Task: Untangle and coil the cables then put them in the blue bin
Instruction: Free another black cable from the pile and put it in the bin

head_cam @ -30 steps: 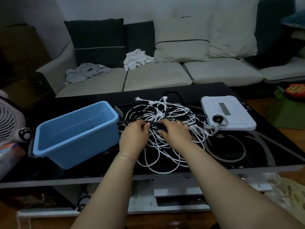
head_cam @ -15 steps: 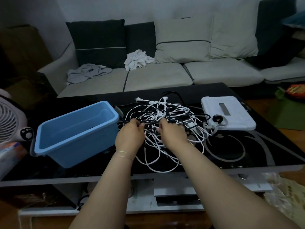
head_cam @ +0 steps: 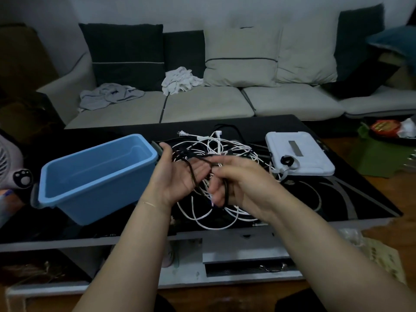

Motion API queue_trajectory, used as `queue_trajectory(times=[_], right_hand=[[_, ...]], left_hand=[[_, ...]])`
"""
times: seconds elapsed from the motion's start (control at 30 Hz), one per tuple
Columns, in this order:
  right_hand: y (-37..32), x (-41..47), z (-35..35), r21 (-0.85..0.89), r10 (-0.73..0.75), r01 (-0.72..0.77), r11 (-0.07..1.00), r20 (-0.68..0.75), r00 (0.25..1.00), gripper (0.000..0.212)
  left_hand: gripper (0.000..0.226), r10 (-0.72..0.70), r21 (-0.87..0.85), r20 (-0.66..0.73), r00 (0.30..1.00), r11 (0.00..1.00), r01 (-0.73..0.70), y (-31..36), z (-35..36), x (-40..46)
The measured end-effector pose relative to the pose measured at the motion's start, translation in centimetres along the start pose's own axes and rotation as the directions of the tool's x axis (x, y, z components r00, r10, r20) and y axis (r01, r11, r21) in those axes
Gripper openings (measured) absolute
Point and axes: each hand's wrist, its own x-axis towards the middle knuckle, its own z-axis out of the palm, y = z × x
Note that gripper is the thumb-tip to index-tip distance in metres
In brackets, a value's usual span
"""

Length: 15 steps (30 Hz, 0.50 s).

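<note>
While both forearms reach fwd over the table edge, the left hand is turned palm-up w/ fingers mostly straight and spread, a black cable draped across the palm; thumb points up toward the bin corner. The right hand sits just beside it, knuckles up, fingers curled round the same black cable, which runs down thru the fist; hand is motion-blurred so exact finger placement can't be told. Both hands are raised above the tangle of white cables, which lies on the table centre, loops spilling toward the near edge and a white plug end pointing to the far side. The blue bin stands to the left of the tangle, tilted, nothing visible inside, its right corner near the left thumb. A white flat device lies right of the tangle w/ a small black ring-shaped item on it. Surface is a black glossy table w/ grey swirl pattern and a grey lower shelf. Behind: a light sofa w/ dark and pale cushions, a grey cloth and a white cloth on the seat. Part of a fan at far left; a green box on the floor at right. Room is dim.
</note>
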Motion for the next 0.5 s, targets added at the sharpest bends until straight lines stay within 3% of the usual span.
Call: queue_trajectory(times=[0.07,0.13,0.2,0.27,0.33,0.4,0.5], right_hand=[[0.6,-1.0,-0.5,-0.136,0.175,-0.162,0.977,0.094,0.980,0.024],[1.4,-1.9,-1.1,-0.213,0.285,-0.255,0.943,0.122,0.951,0.023],[2.2,-2.6,-2.2,-0.283,0.329,-0.286,0.915,0.117,0.937,0.012],[2.4,-3.0,-3.1,-0.325,0.328,-0.301,0.896,0.029,0.944,0.039],[2.6,-2.9,-3.9,-0.302,0.301,-0.323,0.897,-0.118,0.946,0.065],[2.7,-2.7,-4.6,-0.282,0.278,-0.332,0.900,-0.215,0.936,0.076],[2.9,-1.9,-4.9,-0.173,0.278,-0.315,0.933,-0.211,0.937,0.081]], left_hand=[[0.096,0.024,-0.054,-0.068,0.997,0.998,-0.028,0.1,-0.1,-0.1],[0.061,0.019,-0.044,-0.150,0.988,0.999,-0.026,0.0,-0.2,-0.3],[0.034,0.002,0.128,-0.206,0.979,0.991,0.024,-0.3,-0.3,-0.5],[0.023,0.001,0.317,-0.223,0.975,0.946,0.072,-0.8,-0.1,-0.8],[0.019,0.012,0.406,-0.186,0.982,0.912,0.065,-1.3,0.6,-1.3],[0.026,0.032,0.436,-0.132,0.991,0.900,0.029,-1.8,1.4,-1.9],[0.043,0.055,0.475,-0.082,0.995,0.880,-0.010,-2.8,2.4,-3.1]])
